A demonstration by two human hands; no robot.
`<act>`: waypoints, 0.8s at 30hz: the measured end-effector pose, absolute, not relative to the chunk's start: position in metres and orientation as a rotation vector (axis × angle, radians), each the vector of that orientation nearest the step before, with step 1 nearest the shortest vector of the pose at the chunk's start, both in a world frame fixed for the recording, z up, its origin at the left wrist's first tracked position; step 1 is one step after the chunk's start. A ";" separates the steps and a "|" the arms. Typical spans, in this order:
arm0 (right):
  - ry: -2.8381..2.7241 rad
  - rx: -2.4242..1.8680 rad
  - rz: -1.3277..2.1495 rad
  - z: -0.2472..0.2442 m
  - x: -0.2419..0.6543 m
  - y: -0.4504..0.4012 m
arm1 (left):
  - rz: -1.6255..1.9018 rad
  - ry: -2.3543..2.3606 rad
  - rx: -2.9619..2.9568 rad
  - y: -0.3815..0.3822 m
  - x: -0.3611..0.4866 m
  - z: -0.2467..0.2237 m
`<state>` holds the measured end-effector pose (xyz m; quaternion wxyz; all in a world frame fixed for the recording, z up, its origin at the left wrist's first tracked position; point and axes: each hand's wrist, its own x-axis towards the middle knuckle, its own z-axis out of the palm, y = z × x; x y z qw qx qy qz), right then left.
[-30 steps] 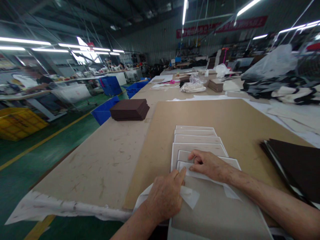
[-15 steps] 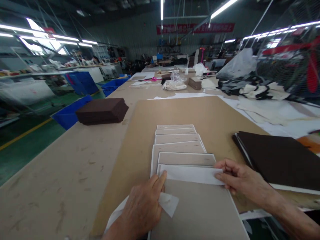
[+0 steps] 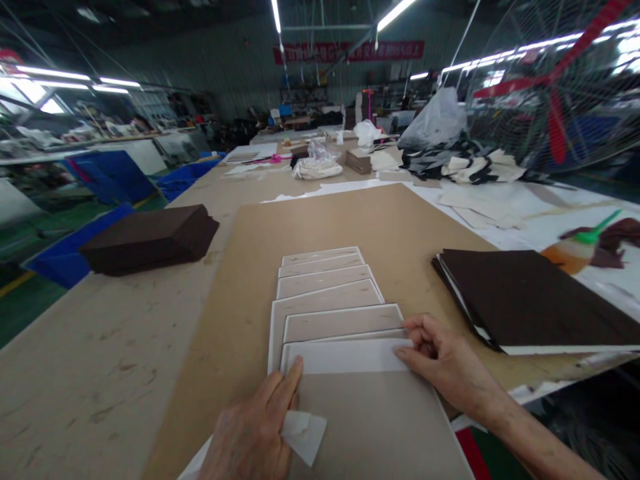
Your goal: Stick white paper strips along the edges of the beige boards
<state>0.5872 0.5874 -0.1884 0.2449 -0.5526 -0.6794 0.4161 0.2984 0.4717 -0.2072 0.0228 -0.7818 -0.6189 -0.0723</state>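
Observation:
A white strip (image 3: pixel 350 356) lies across the upper end of a taupe panel (image 3: pixel 370 420) in front of me. My right hand (image 3: pixel 437 357) pinches the strip's right end between thumb and fingers at the panel's corner. At the strip's left end, the index finger of my left hand (image 3: pixel 257 420) presses down. The other fingers of that hand are curled around crumpled white paper (image 3: pixel 305 433), which sticks out on both sides of it. Beyond the strip, several white-edged taupe panels (image 3: pixel 327 300) overlap in a stepped row.
A tan board (image 3: pixel 320 213) lies under the panels. Dark brown sheets (image 3: pixel 540 300) are piled at the right, and a brown stack (image 3: pixel 150 237) stands on the table's left. Farther back are a plastic-wrapped white bundle (image 3: pixel 317 163), dark scraps (image 3: pixel 430 163) and a large fan (image 3: pixel 555 87).
The view has turned to the right, so everything sits farther left. The white strip now lies flatter and straighter along the panel's end. Both hands keep their places on it.

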 end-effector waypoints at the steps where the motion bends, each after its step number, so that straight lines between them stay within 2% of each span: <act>1: -1.847 -1.507 1.143 -0.188 0.587 0.588 | -0.237 -1.909 -2.421 0.472 0.299 -0.207; 6: -1.825 -1.499 1.185 -0.183 0.586 0.593 | -0.279 -1.913 -2.411 0.471 0.298 -0.207; 16: -2.010 -1.606 0.935 -0.180 0.584 0.598 | -0.249 -1.950 -2.404 0.471 0.296 -0.210; 18: -2.027 -1.649 0.770 -0.182 0.586 0.597 | -0.219 -1.947 -2.404 0.470 0.297 -0.209; 21: -2.080 -1.623 0.346 -0.183 0.582 0.587 | -0.229 -1.943 -2.388 0.470 0.299 -0.207; 24: -2.390 -1.200 0.134 -0.180 0.565 0.569 | -0.238 -1.954 -2.381 0.470 0.300 -0.206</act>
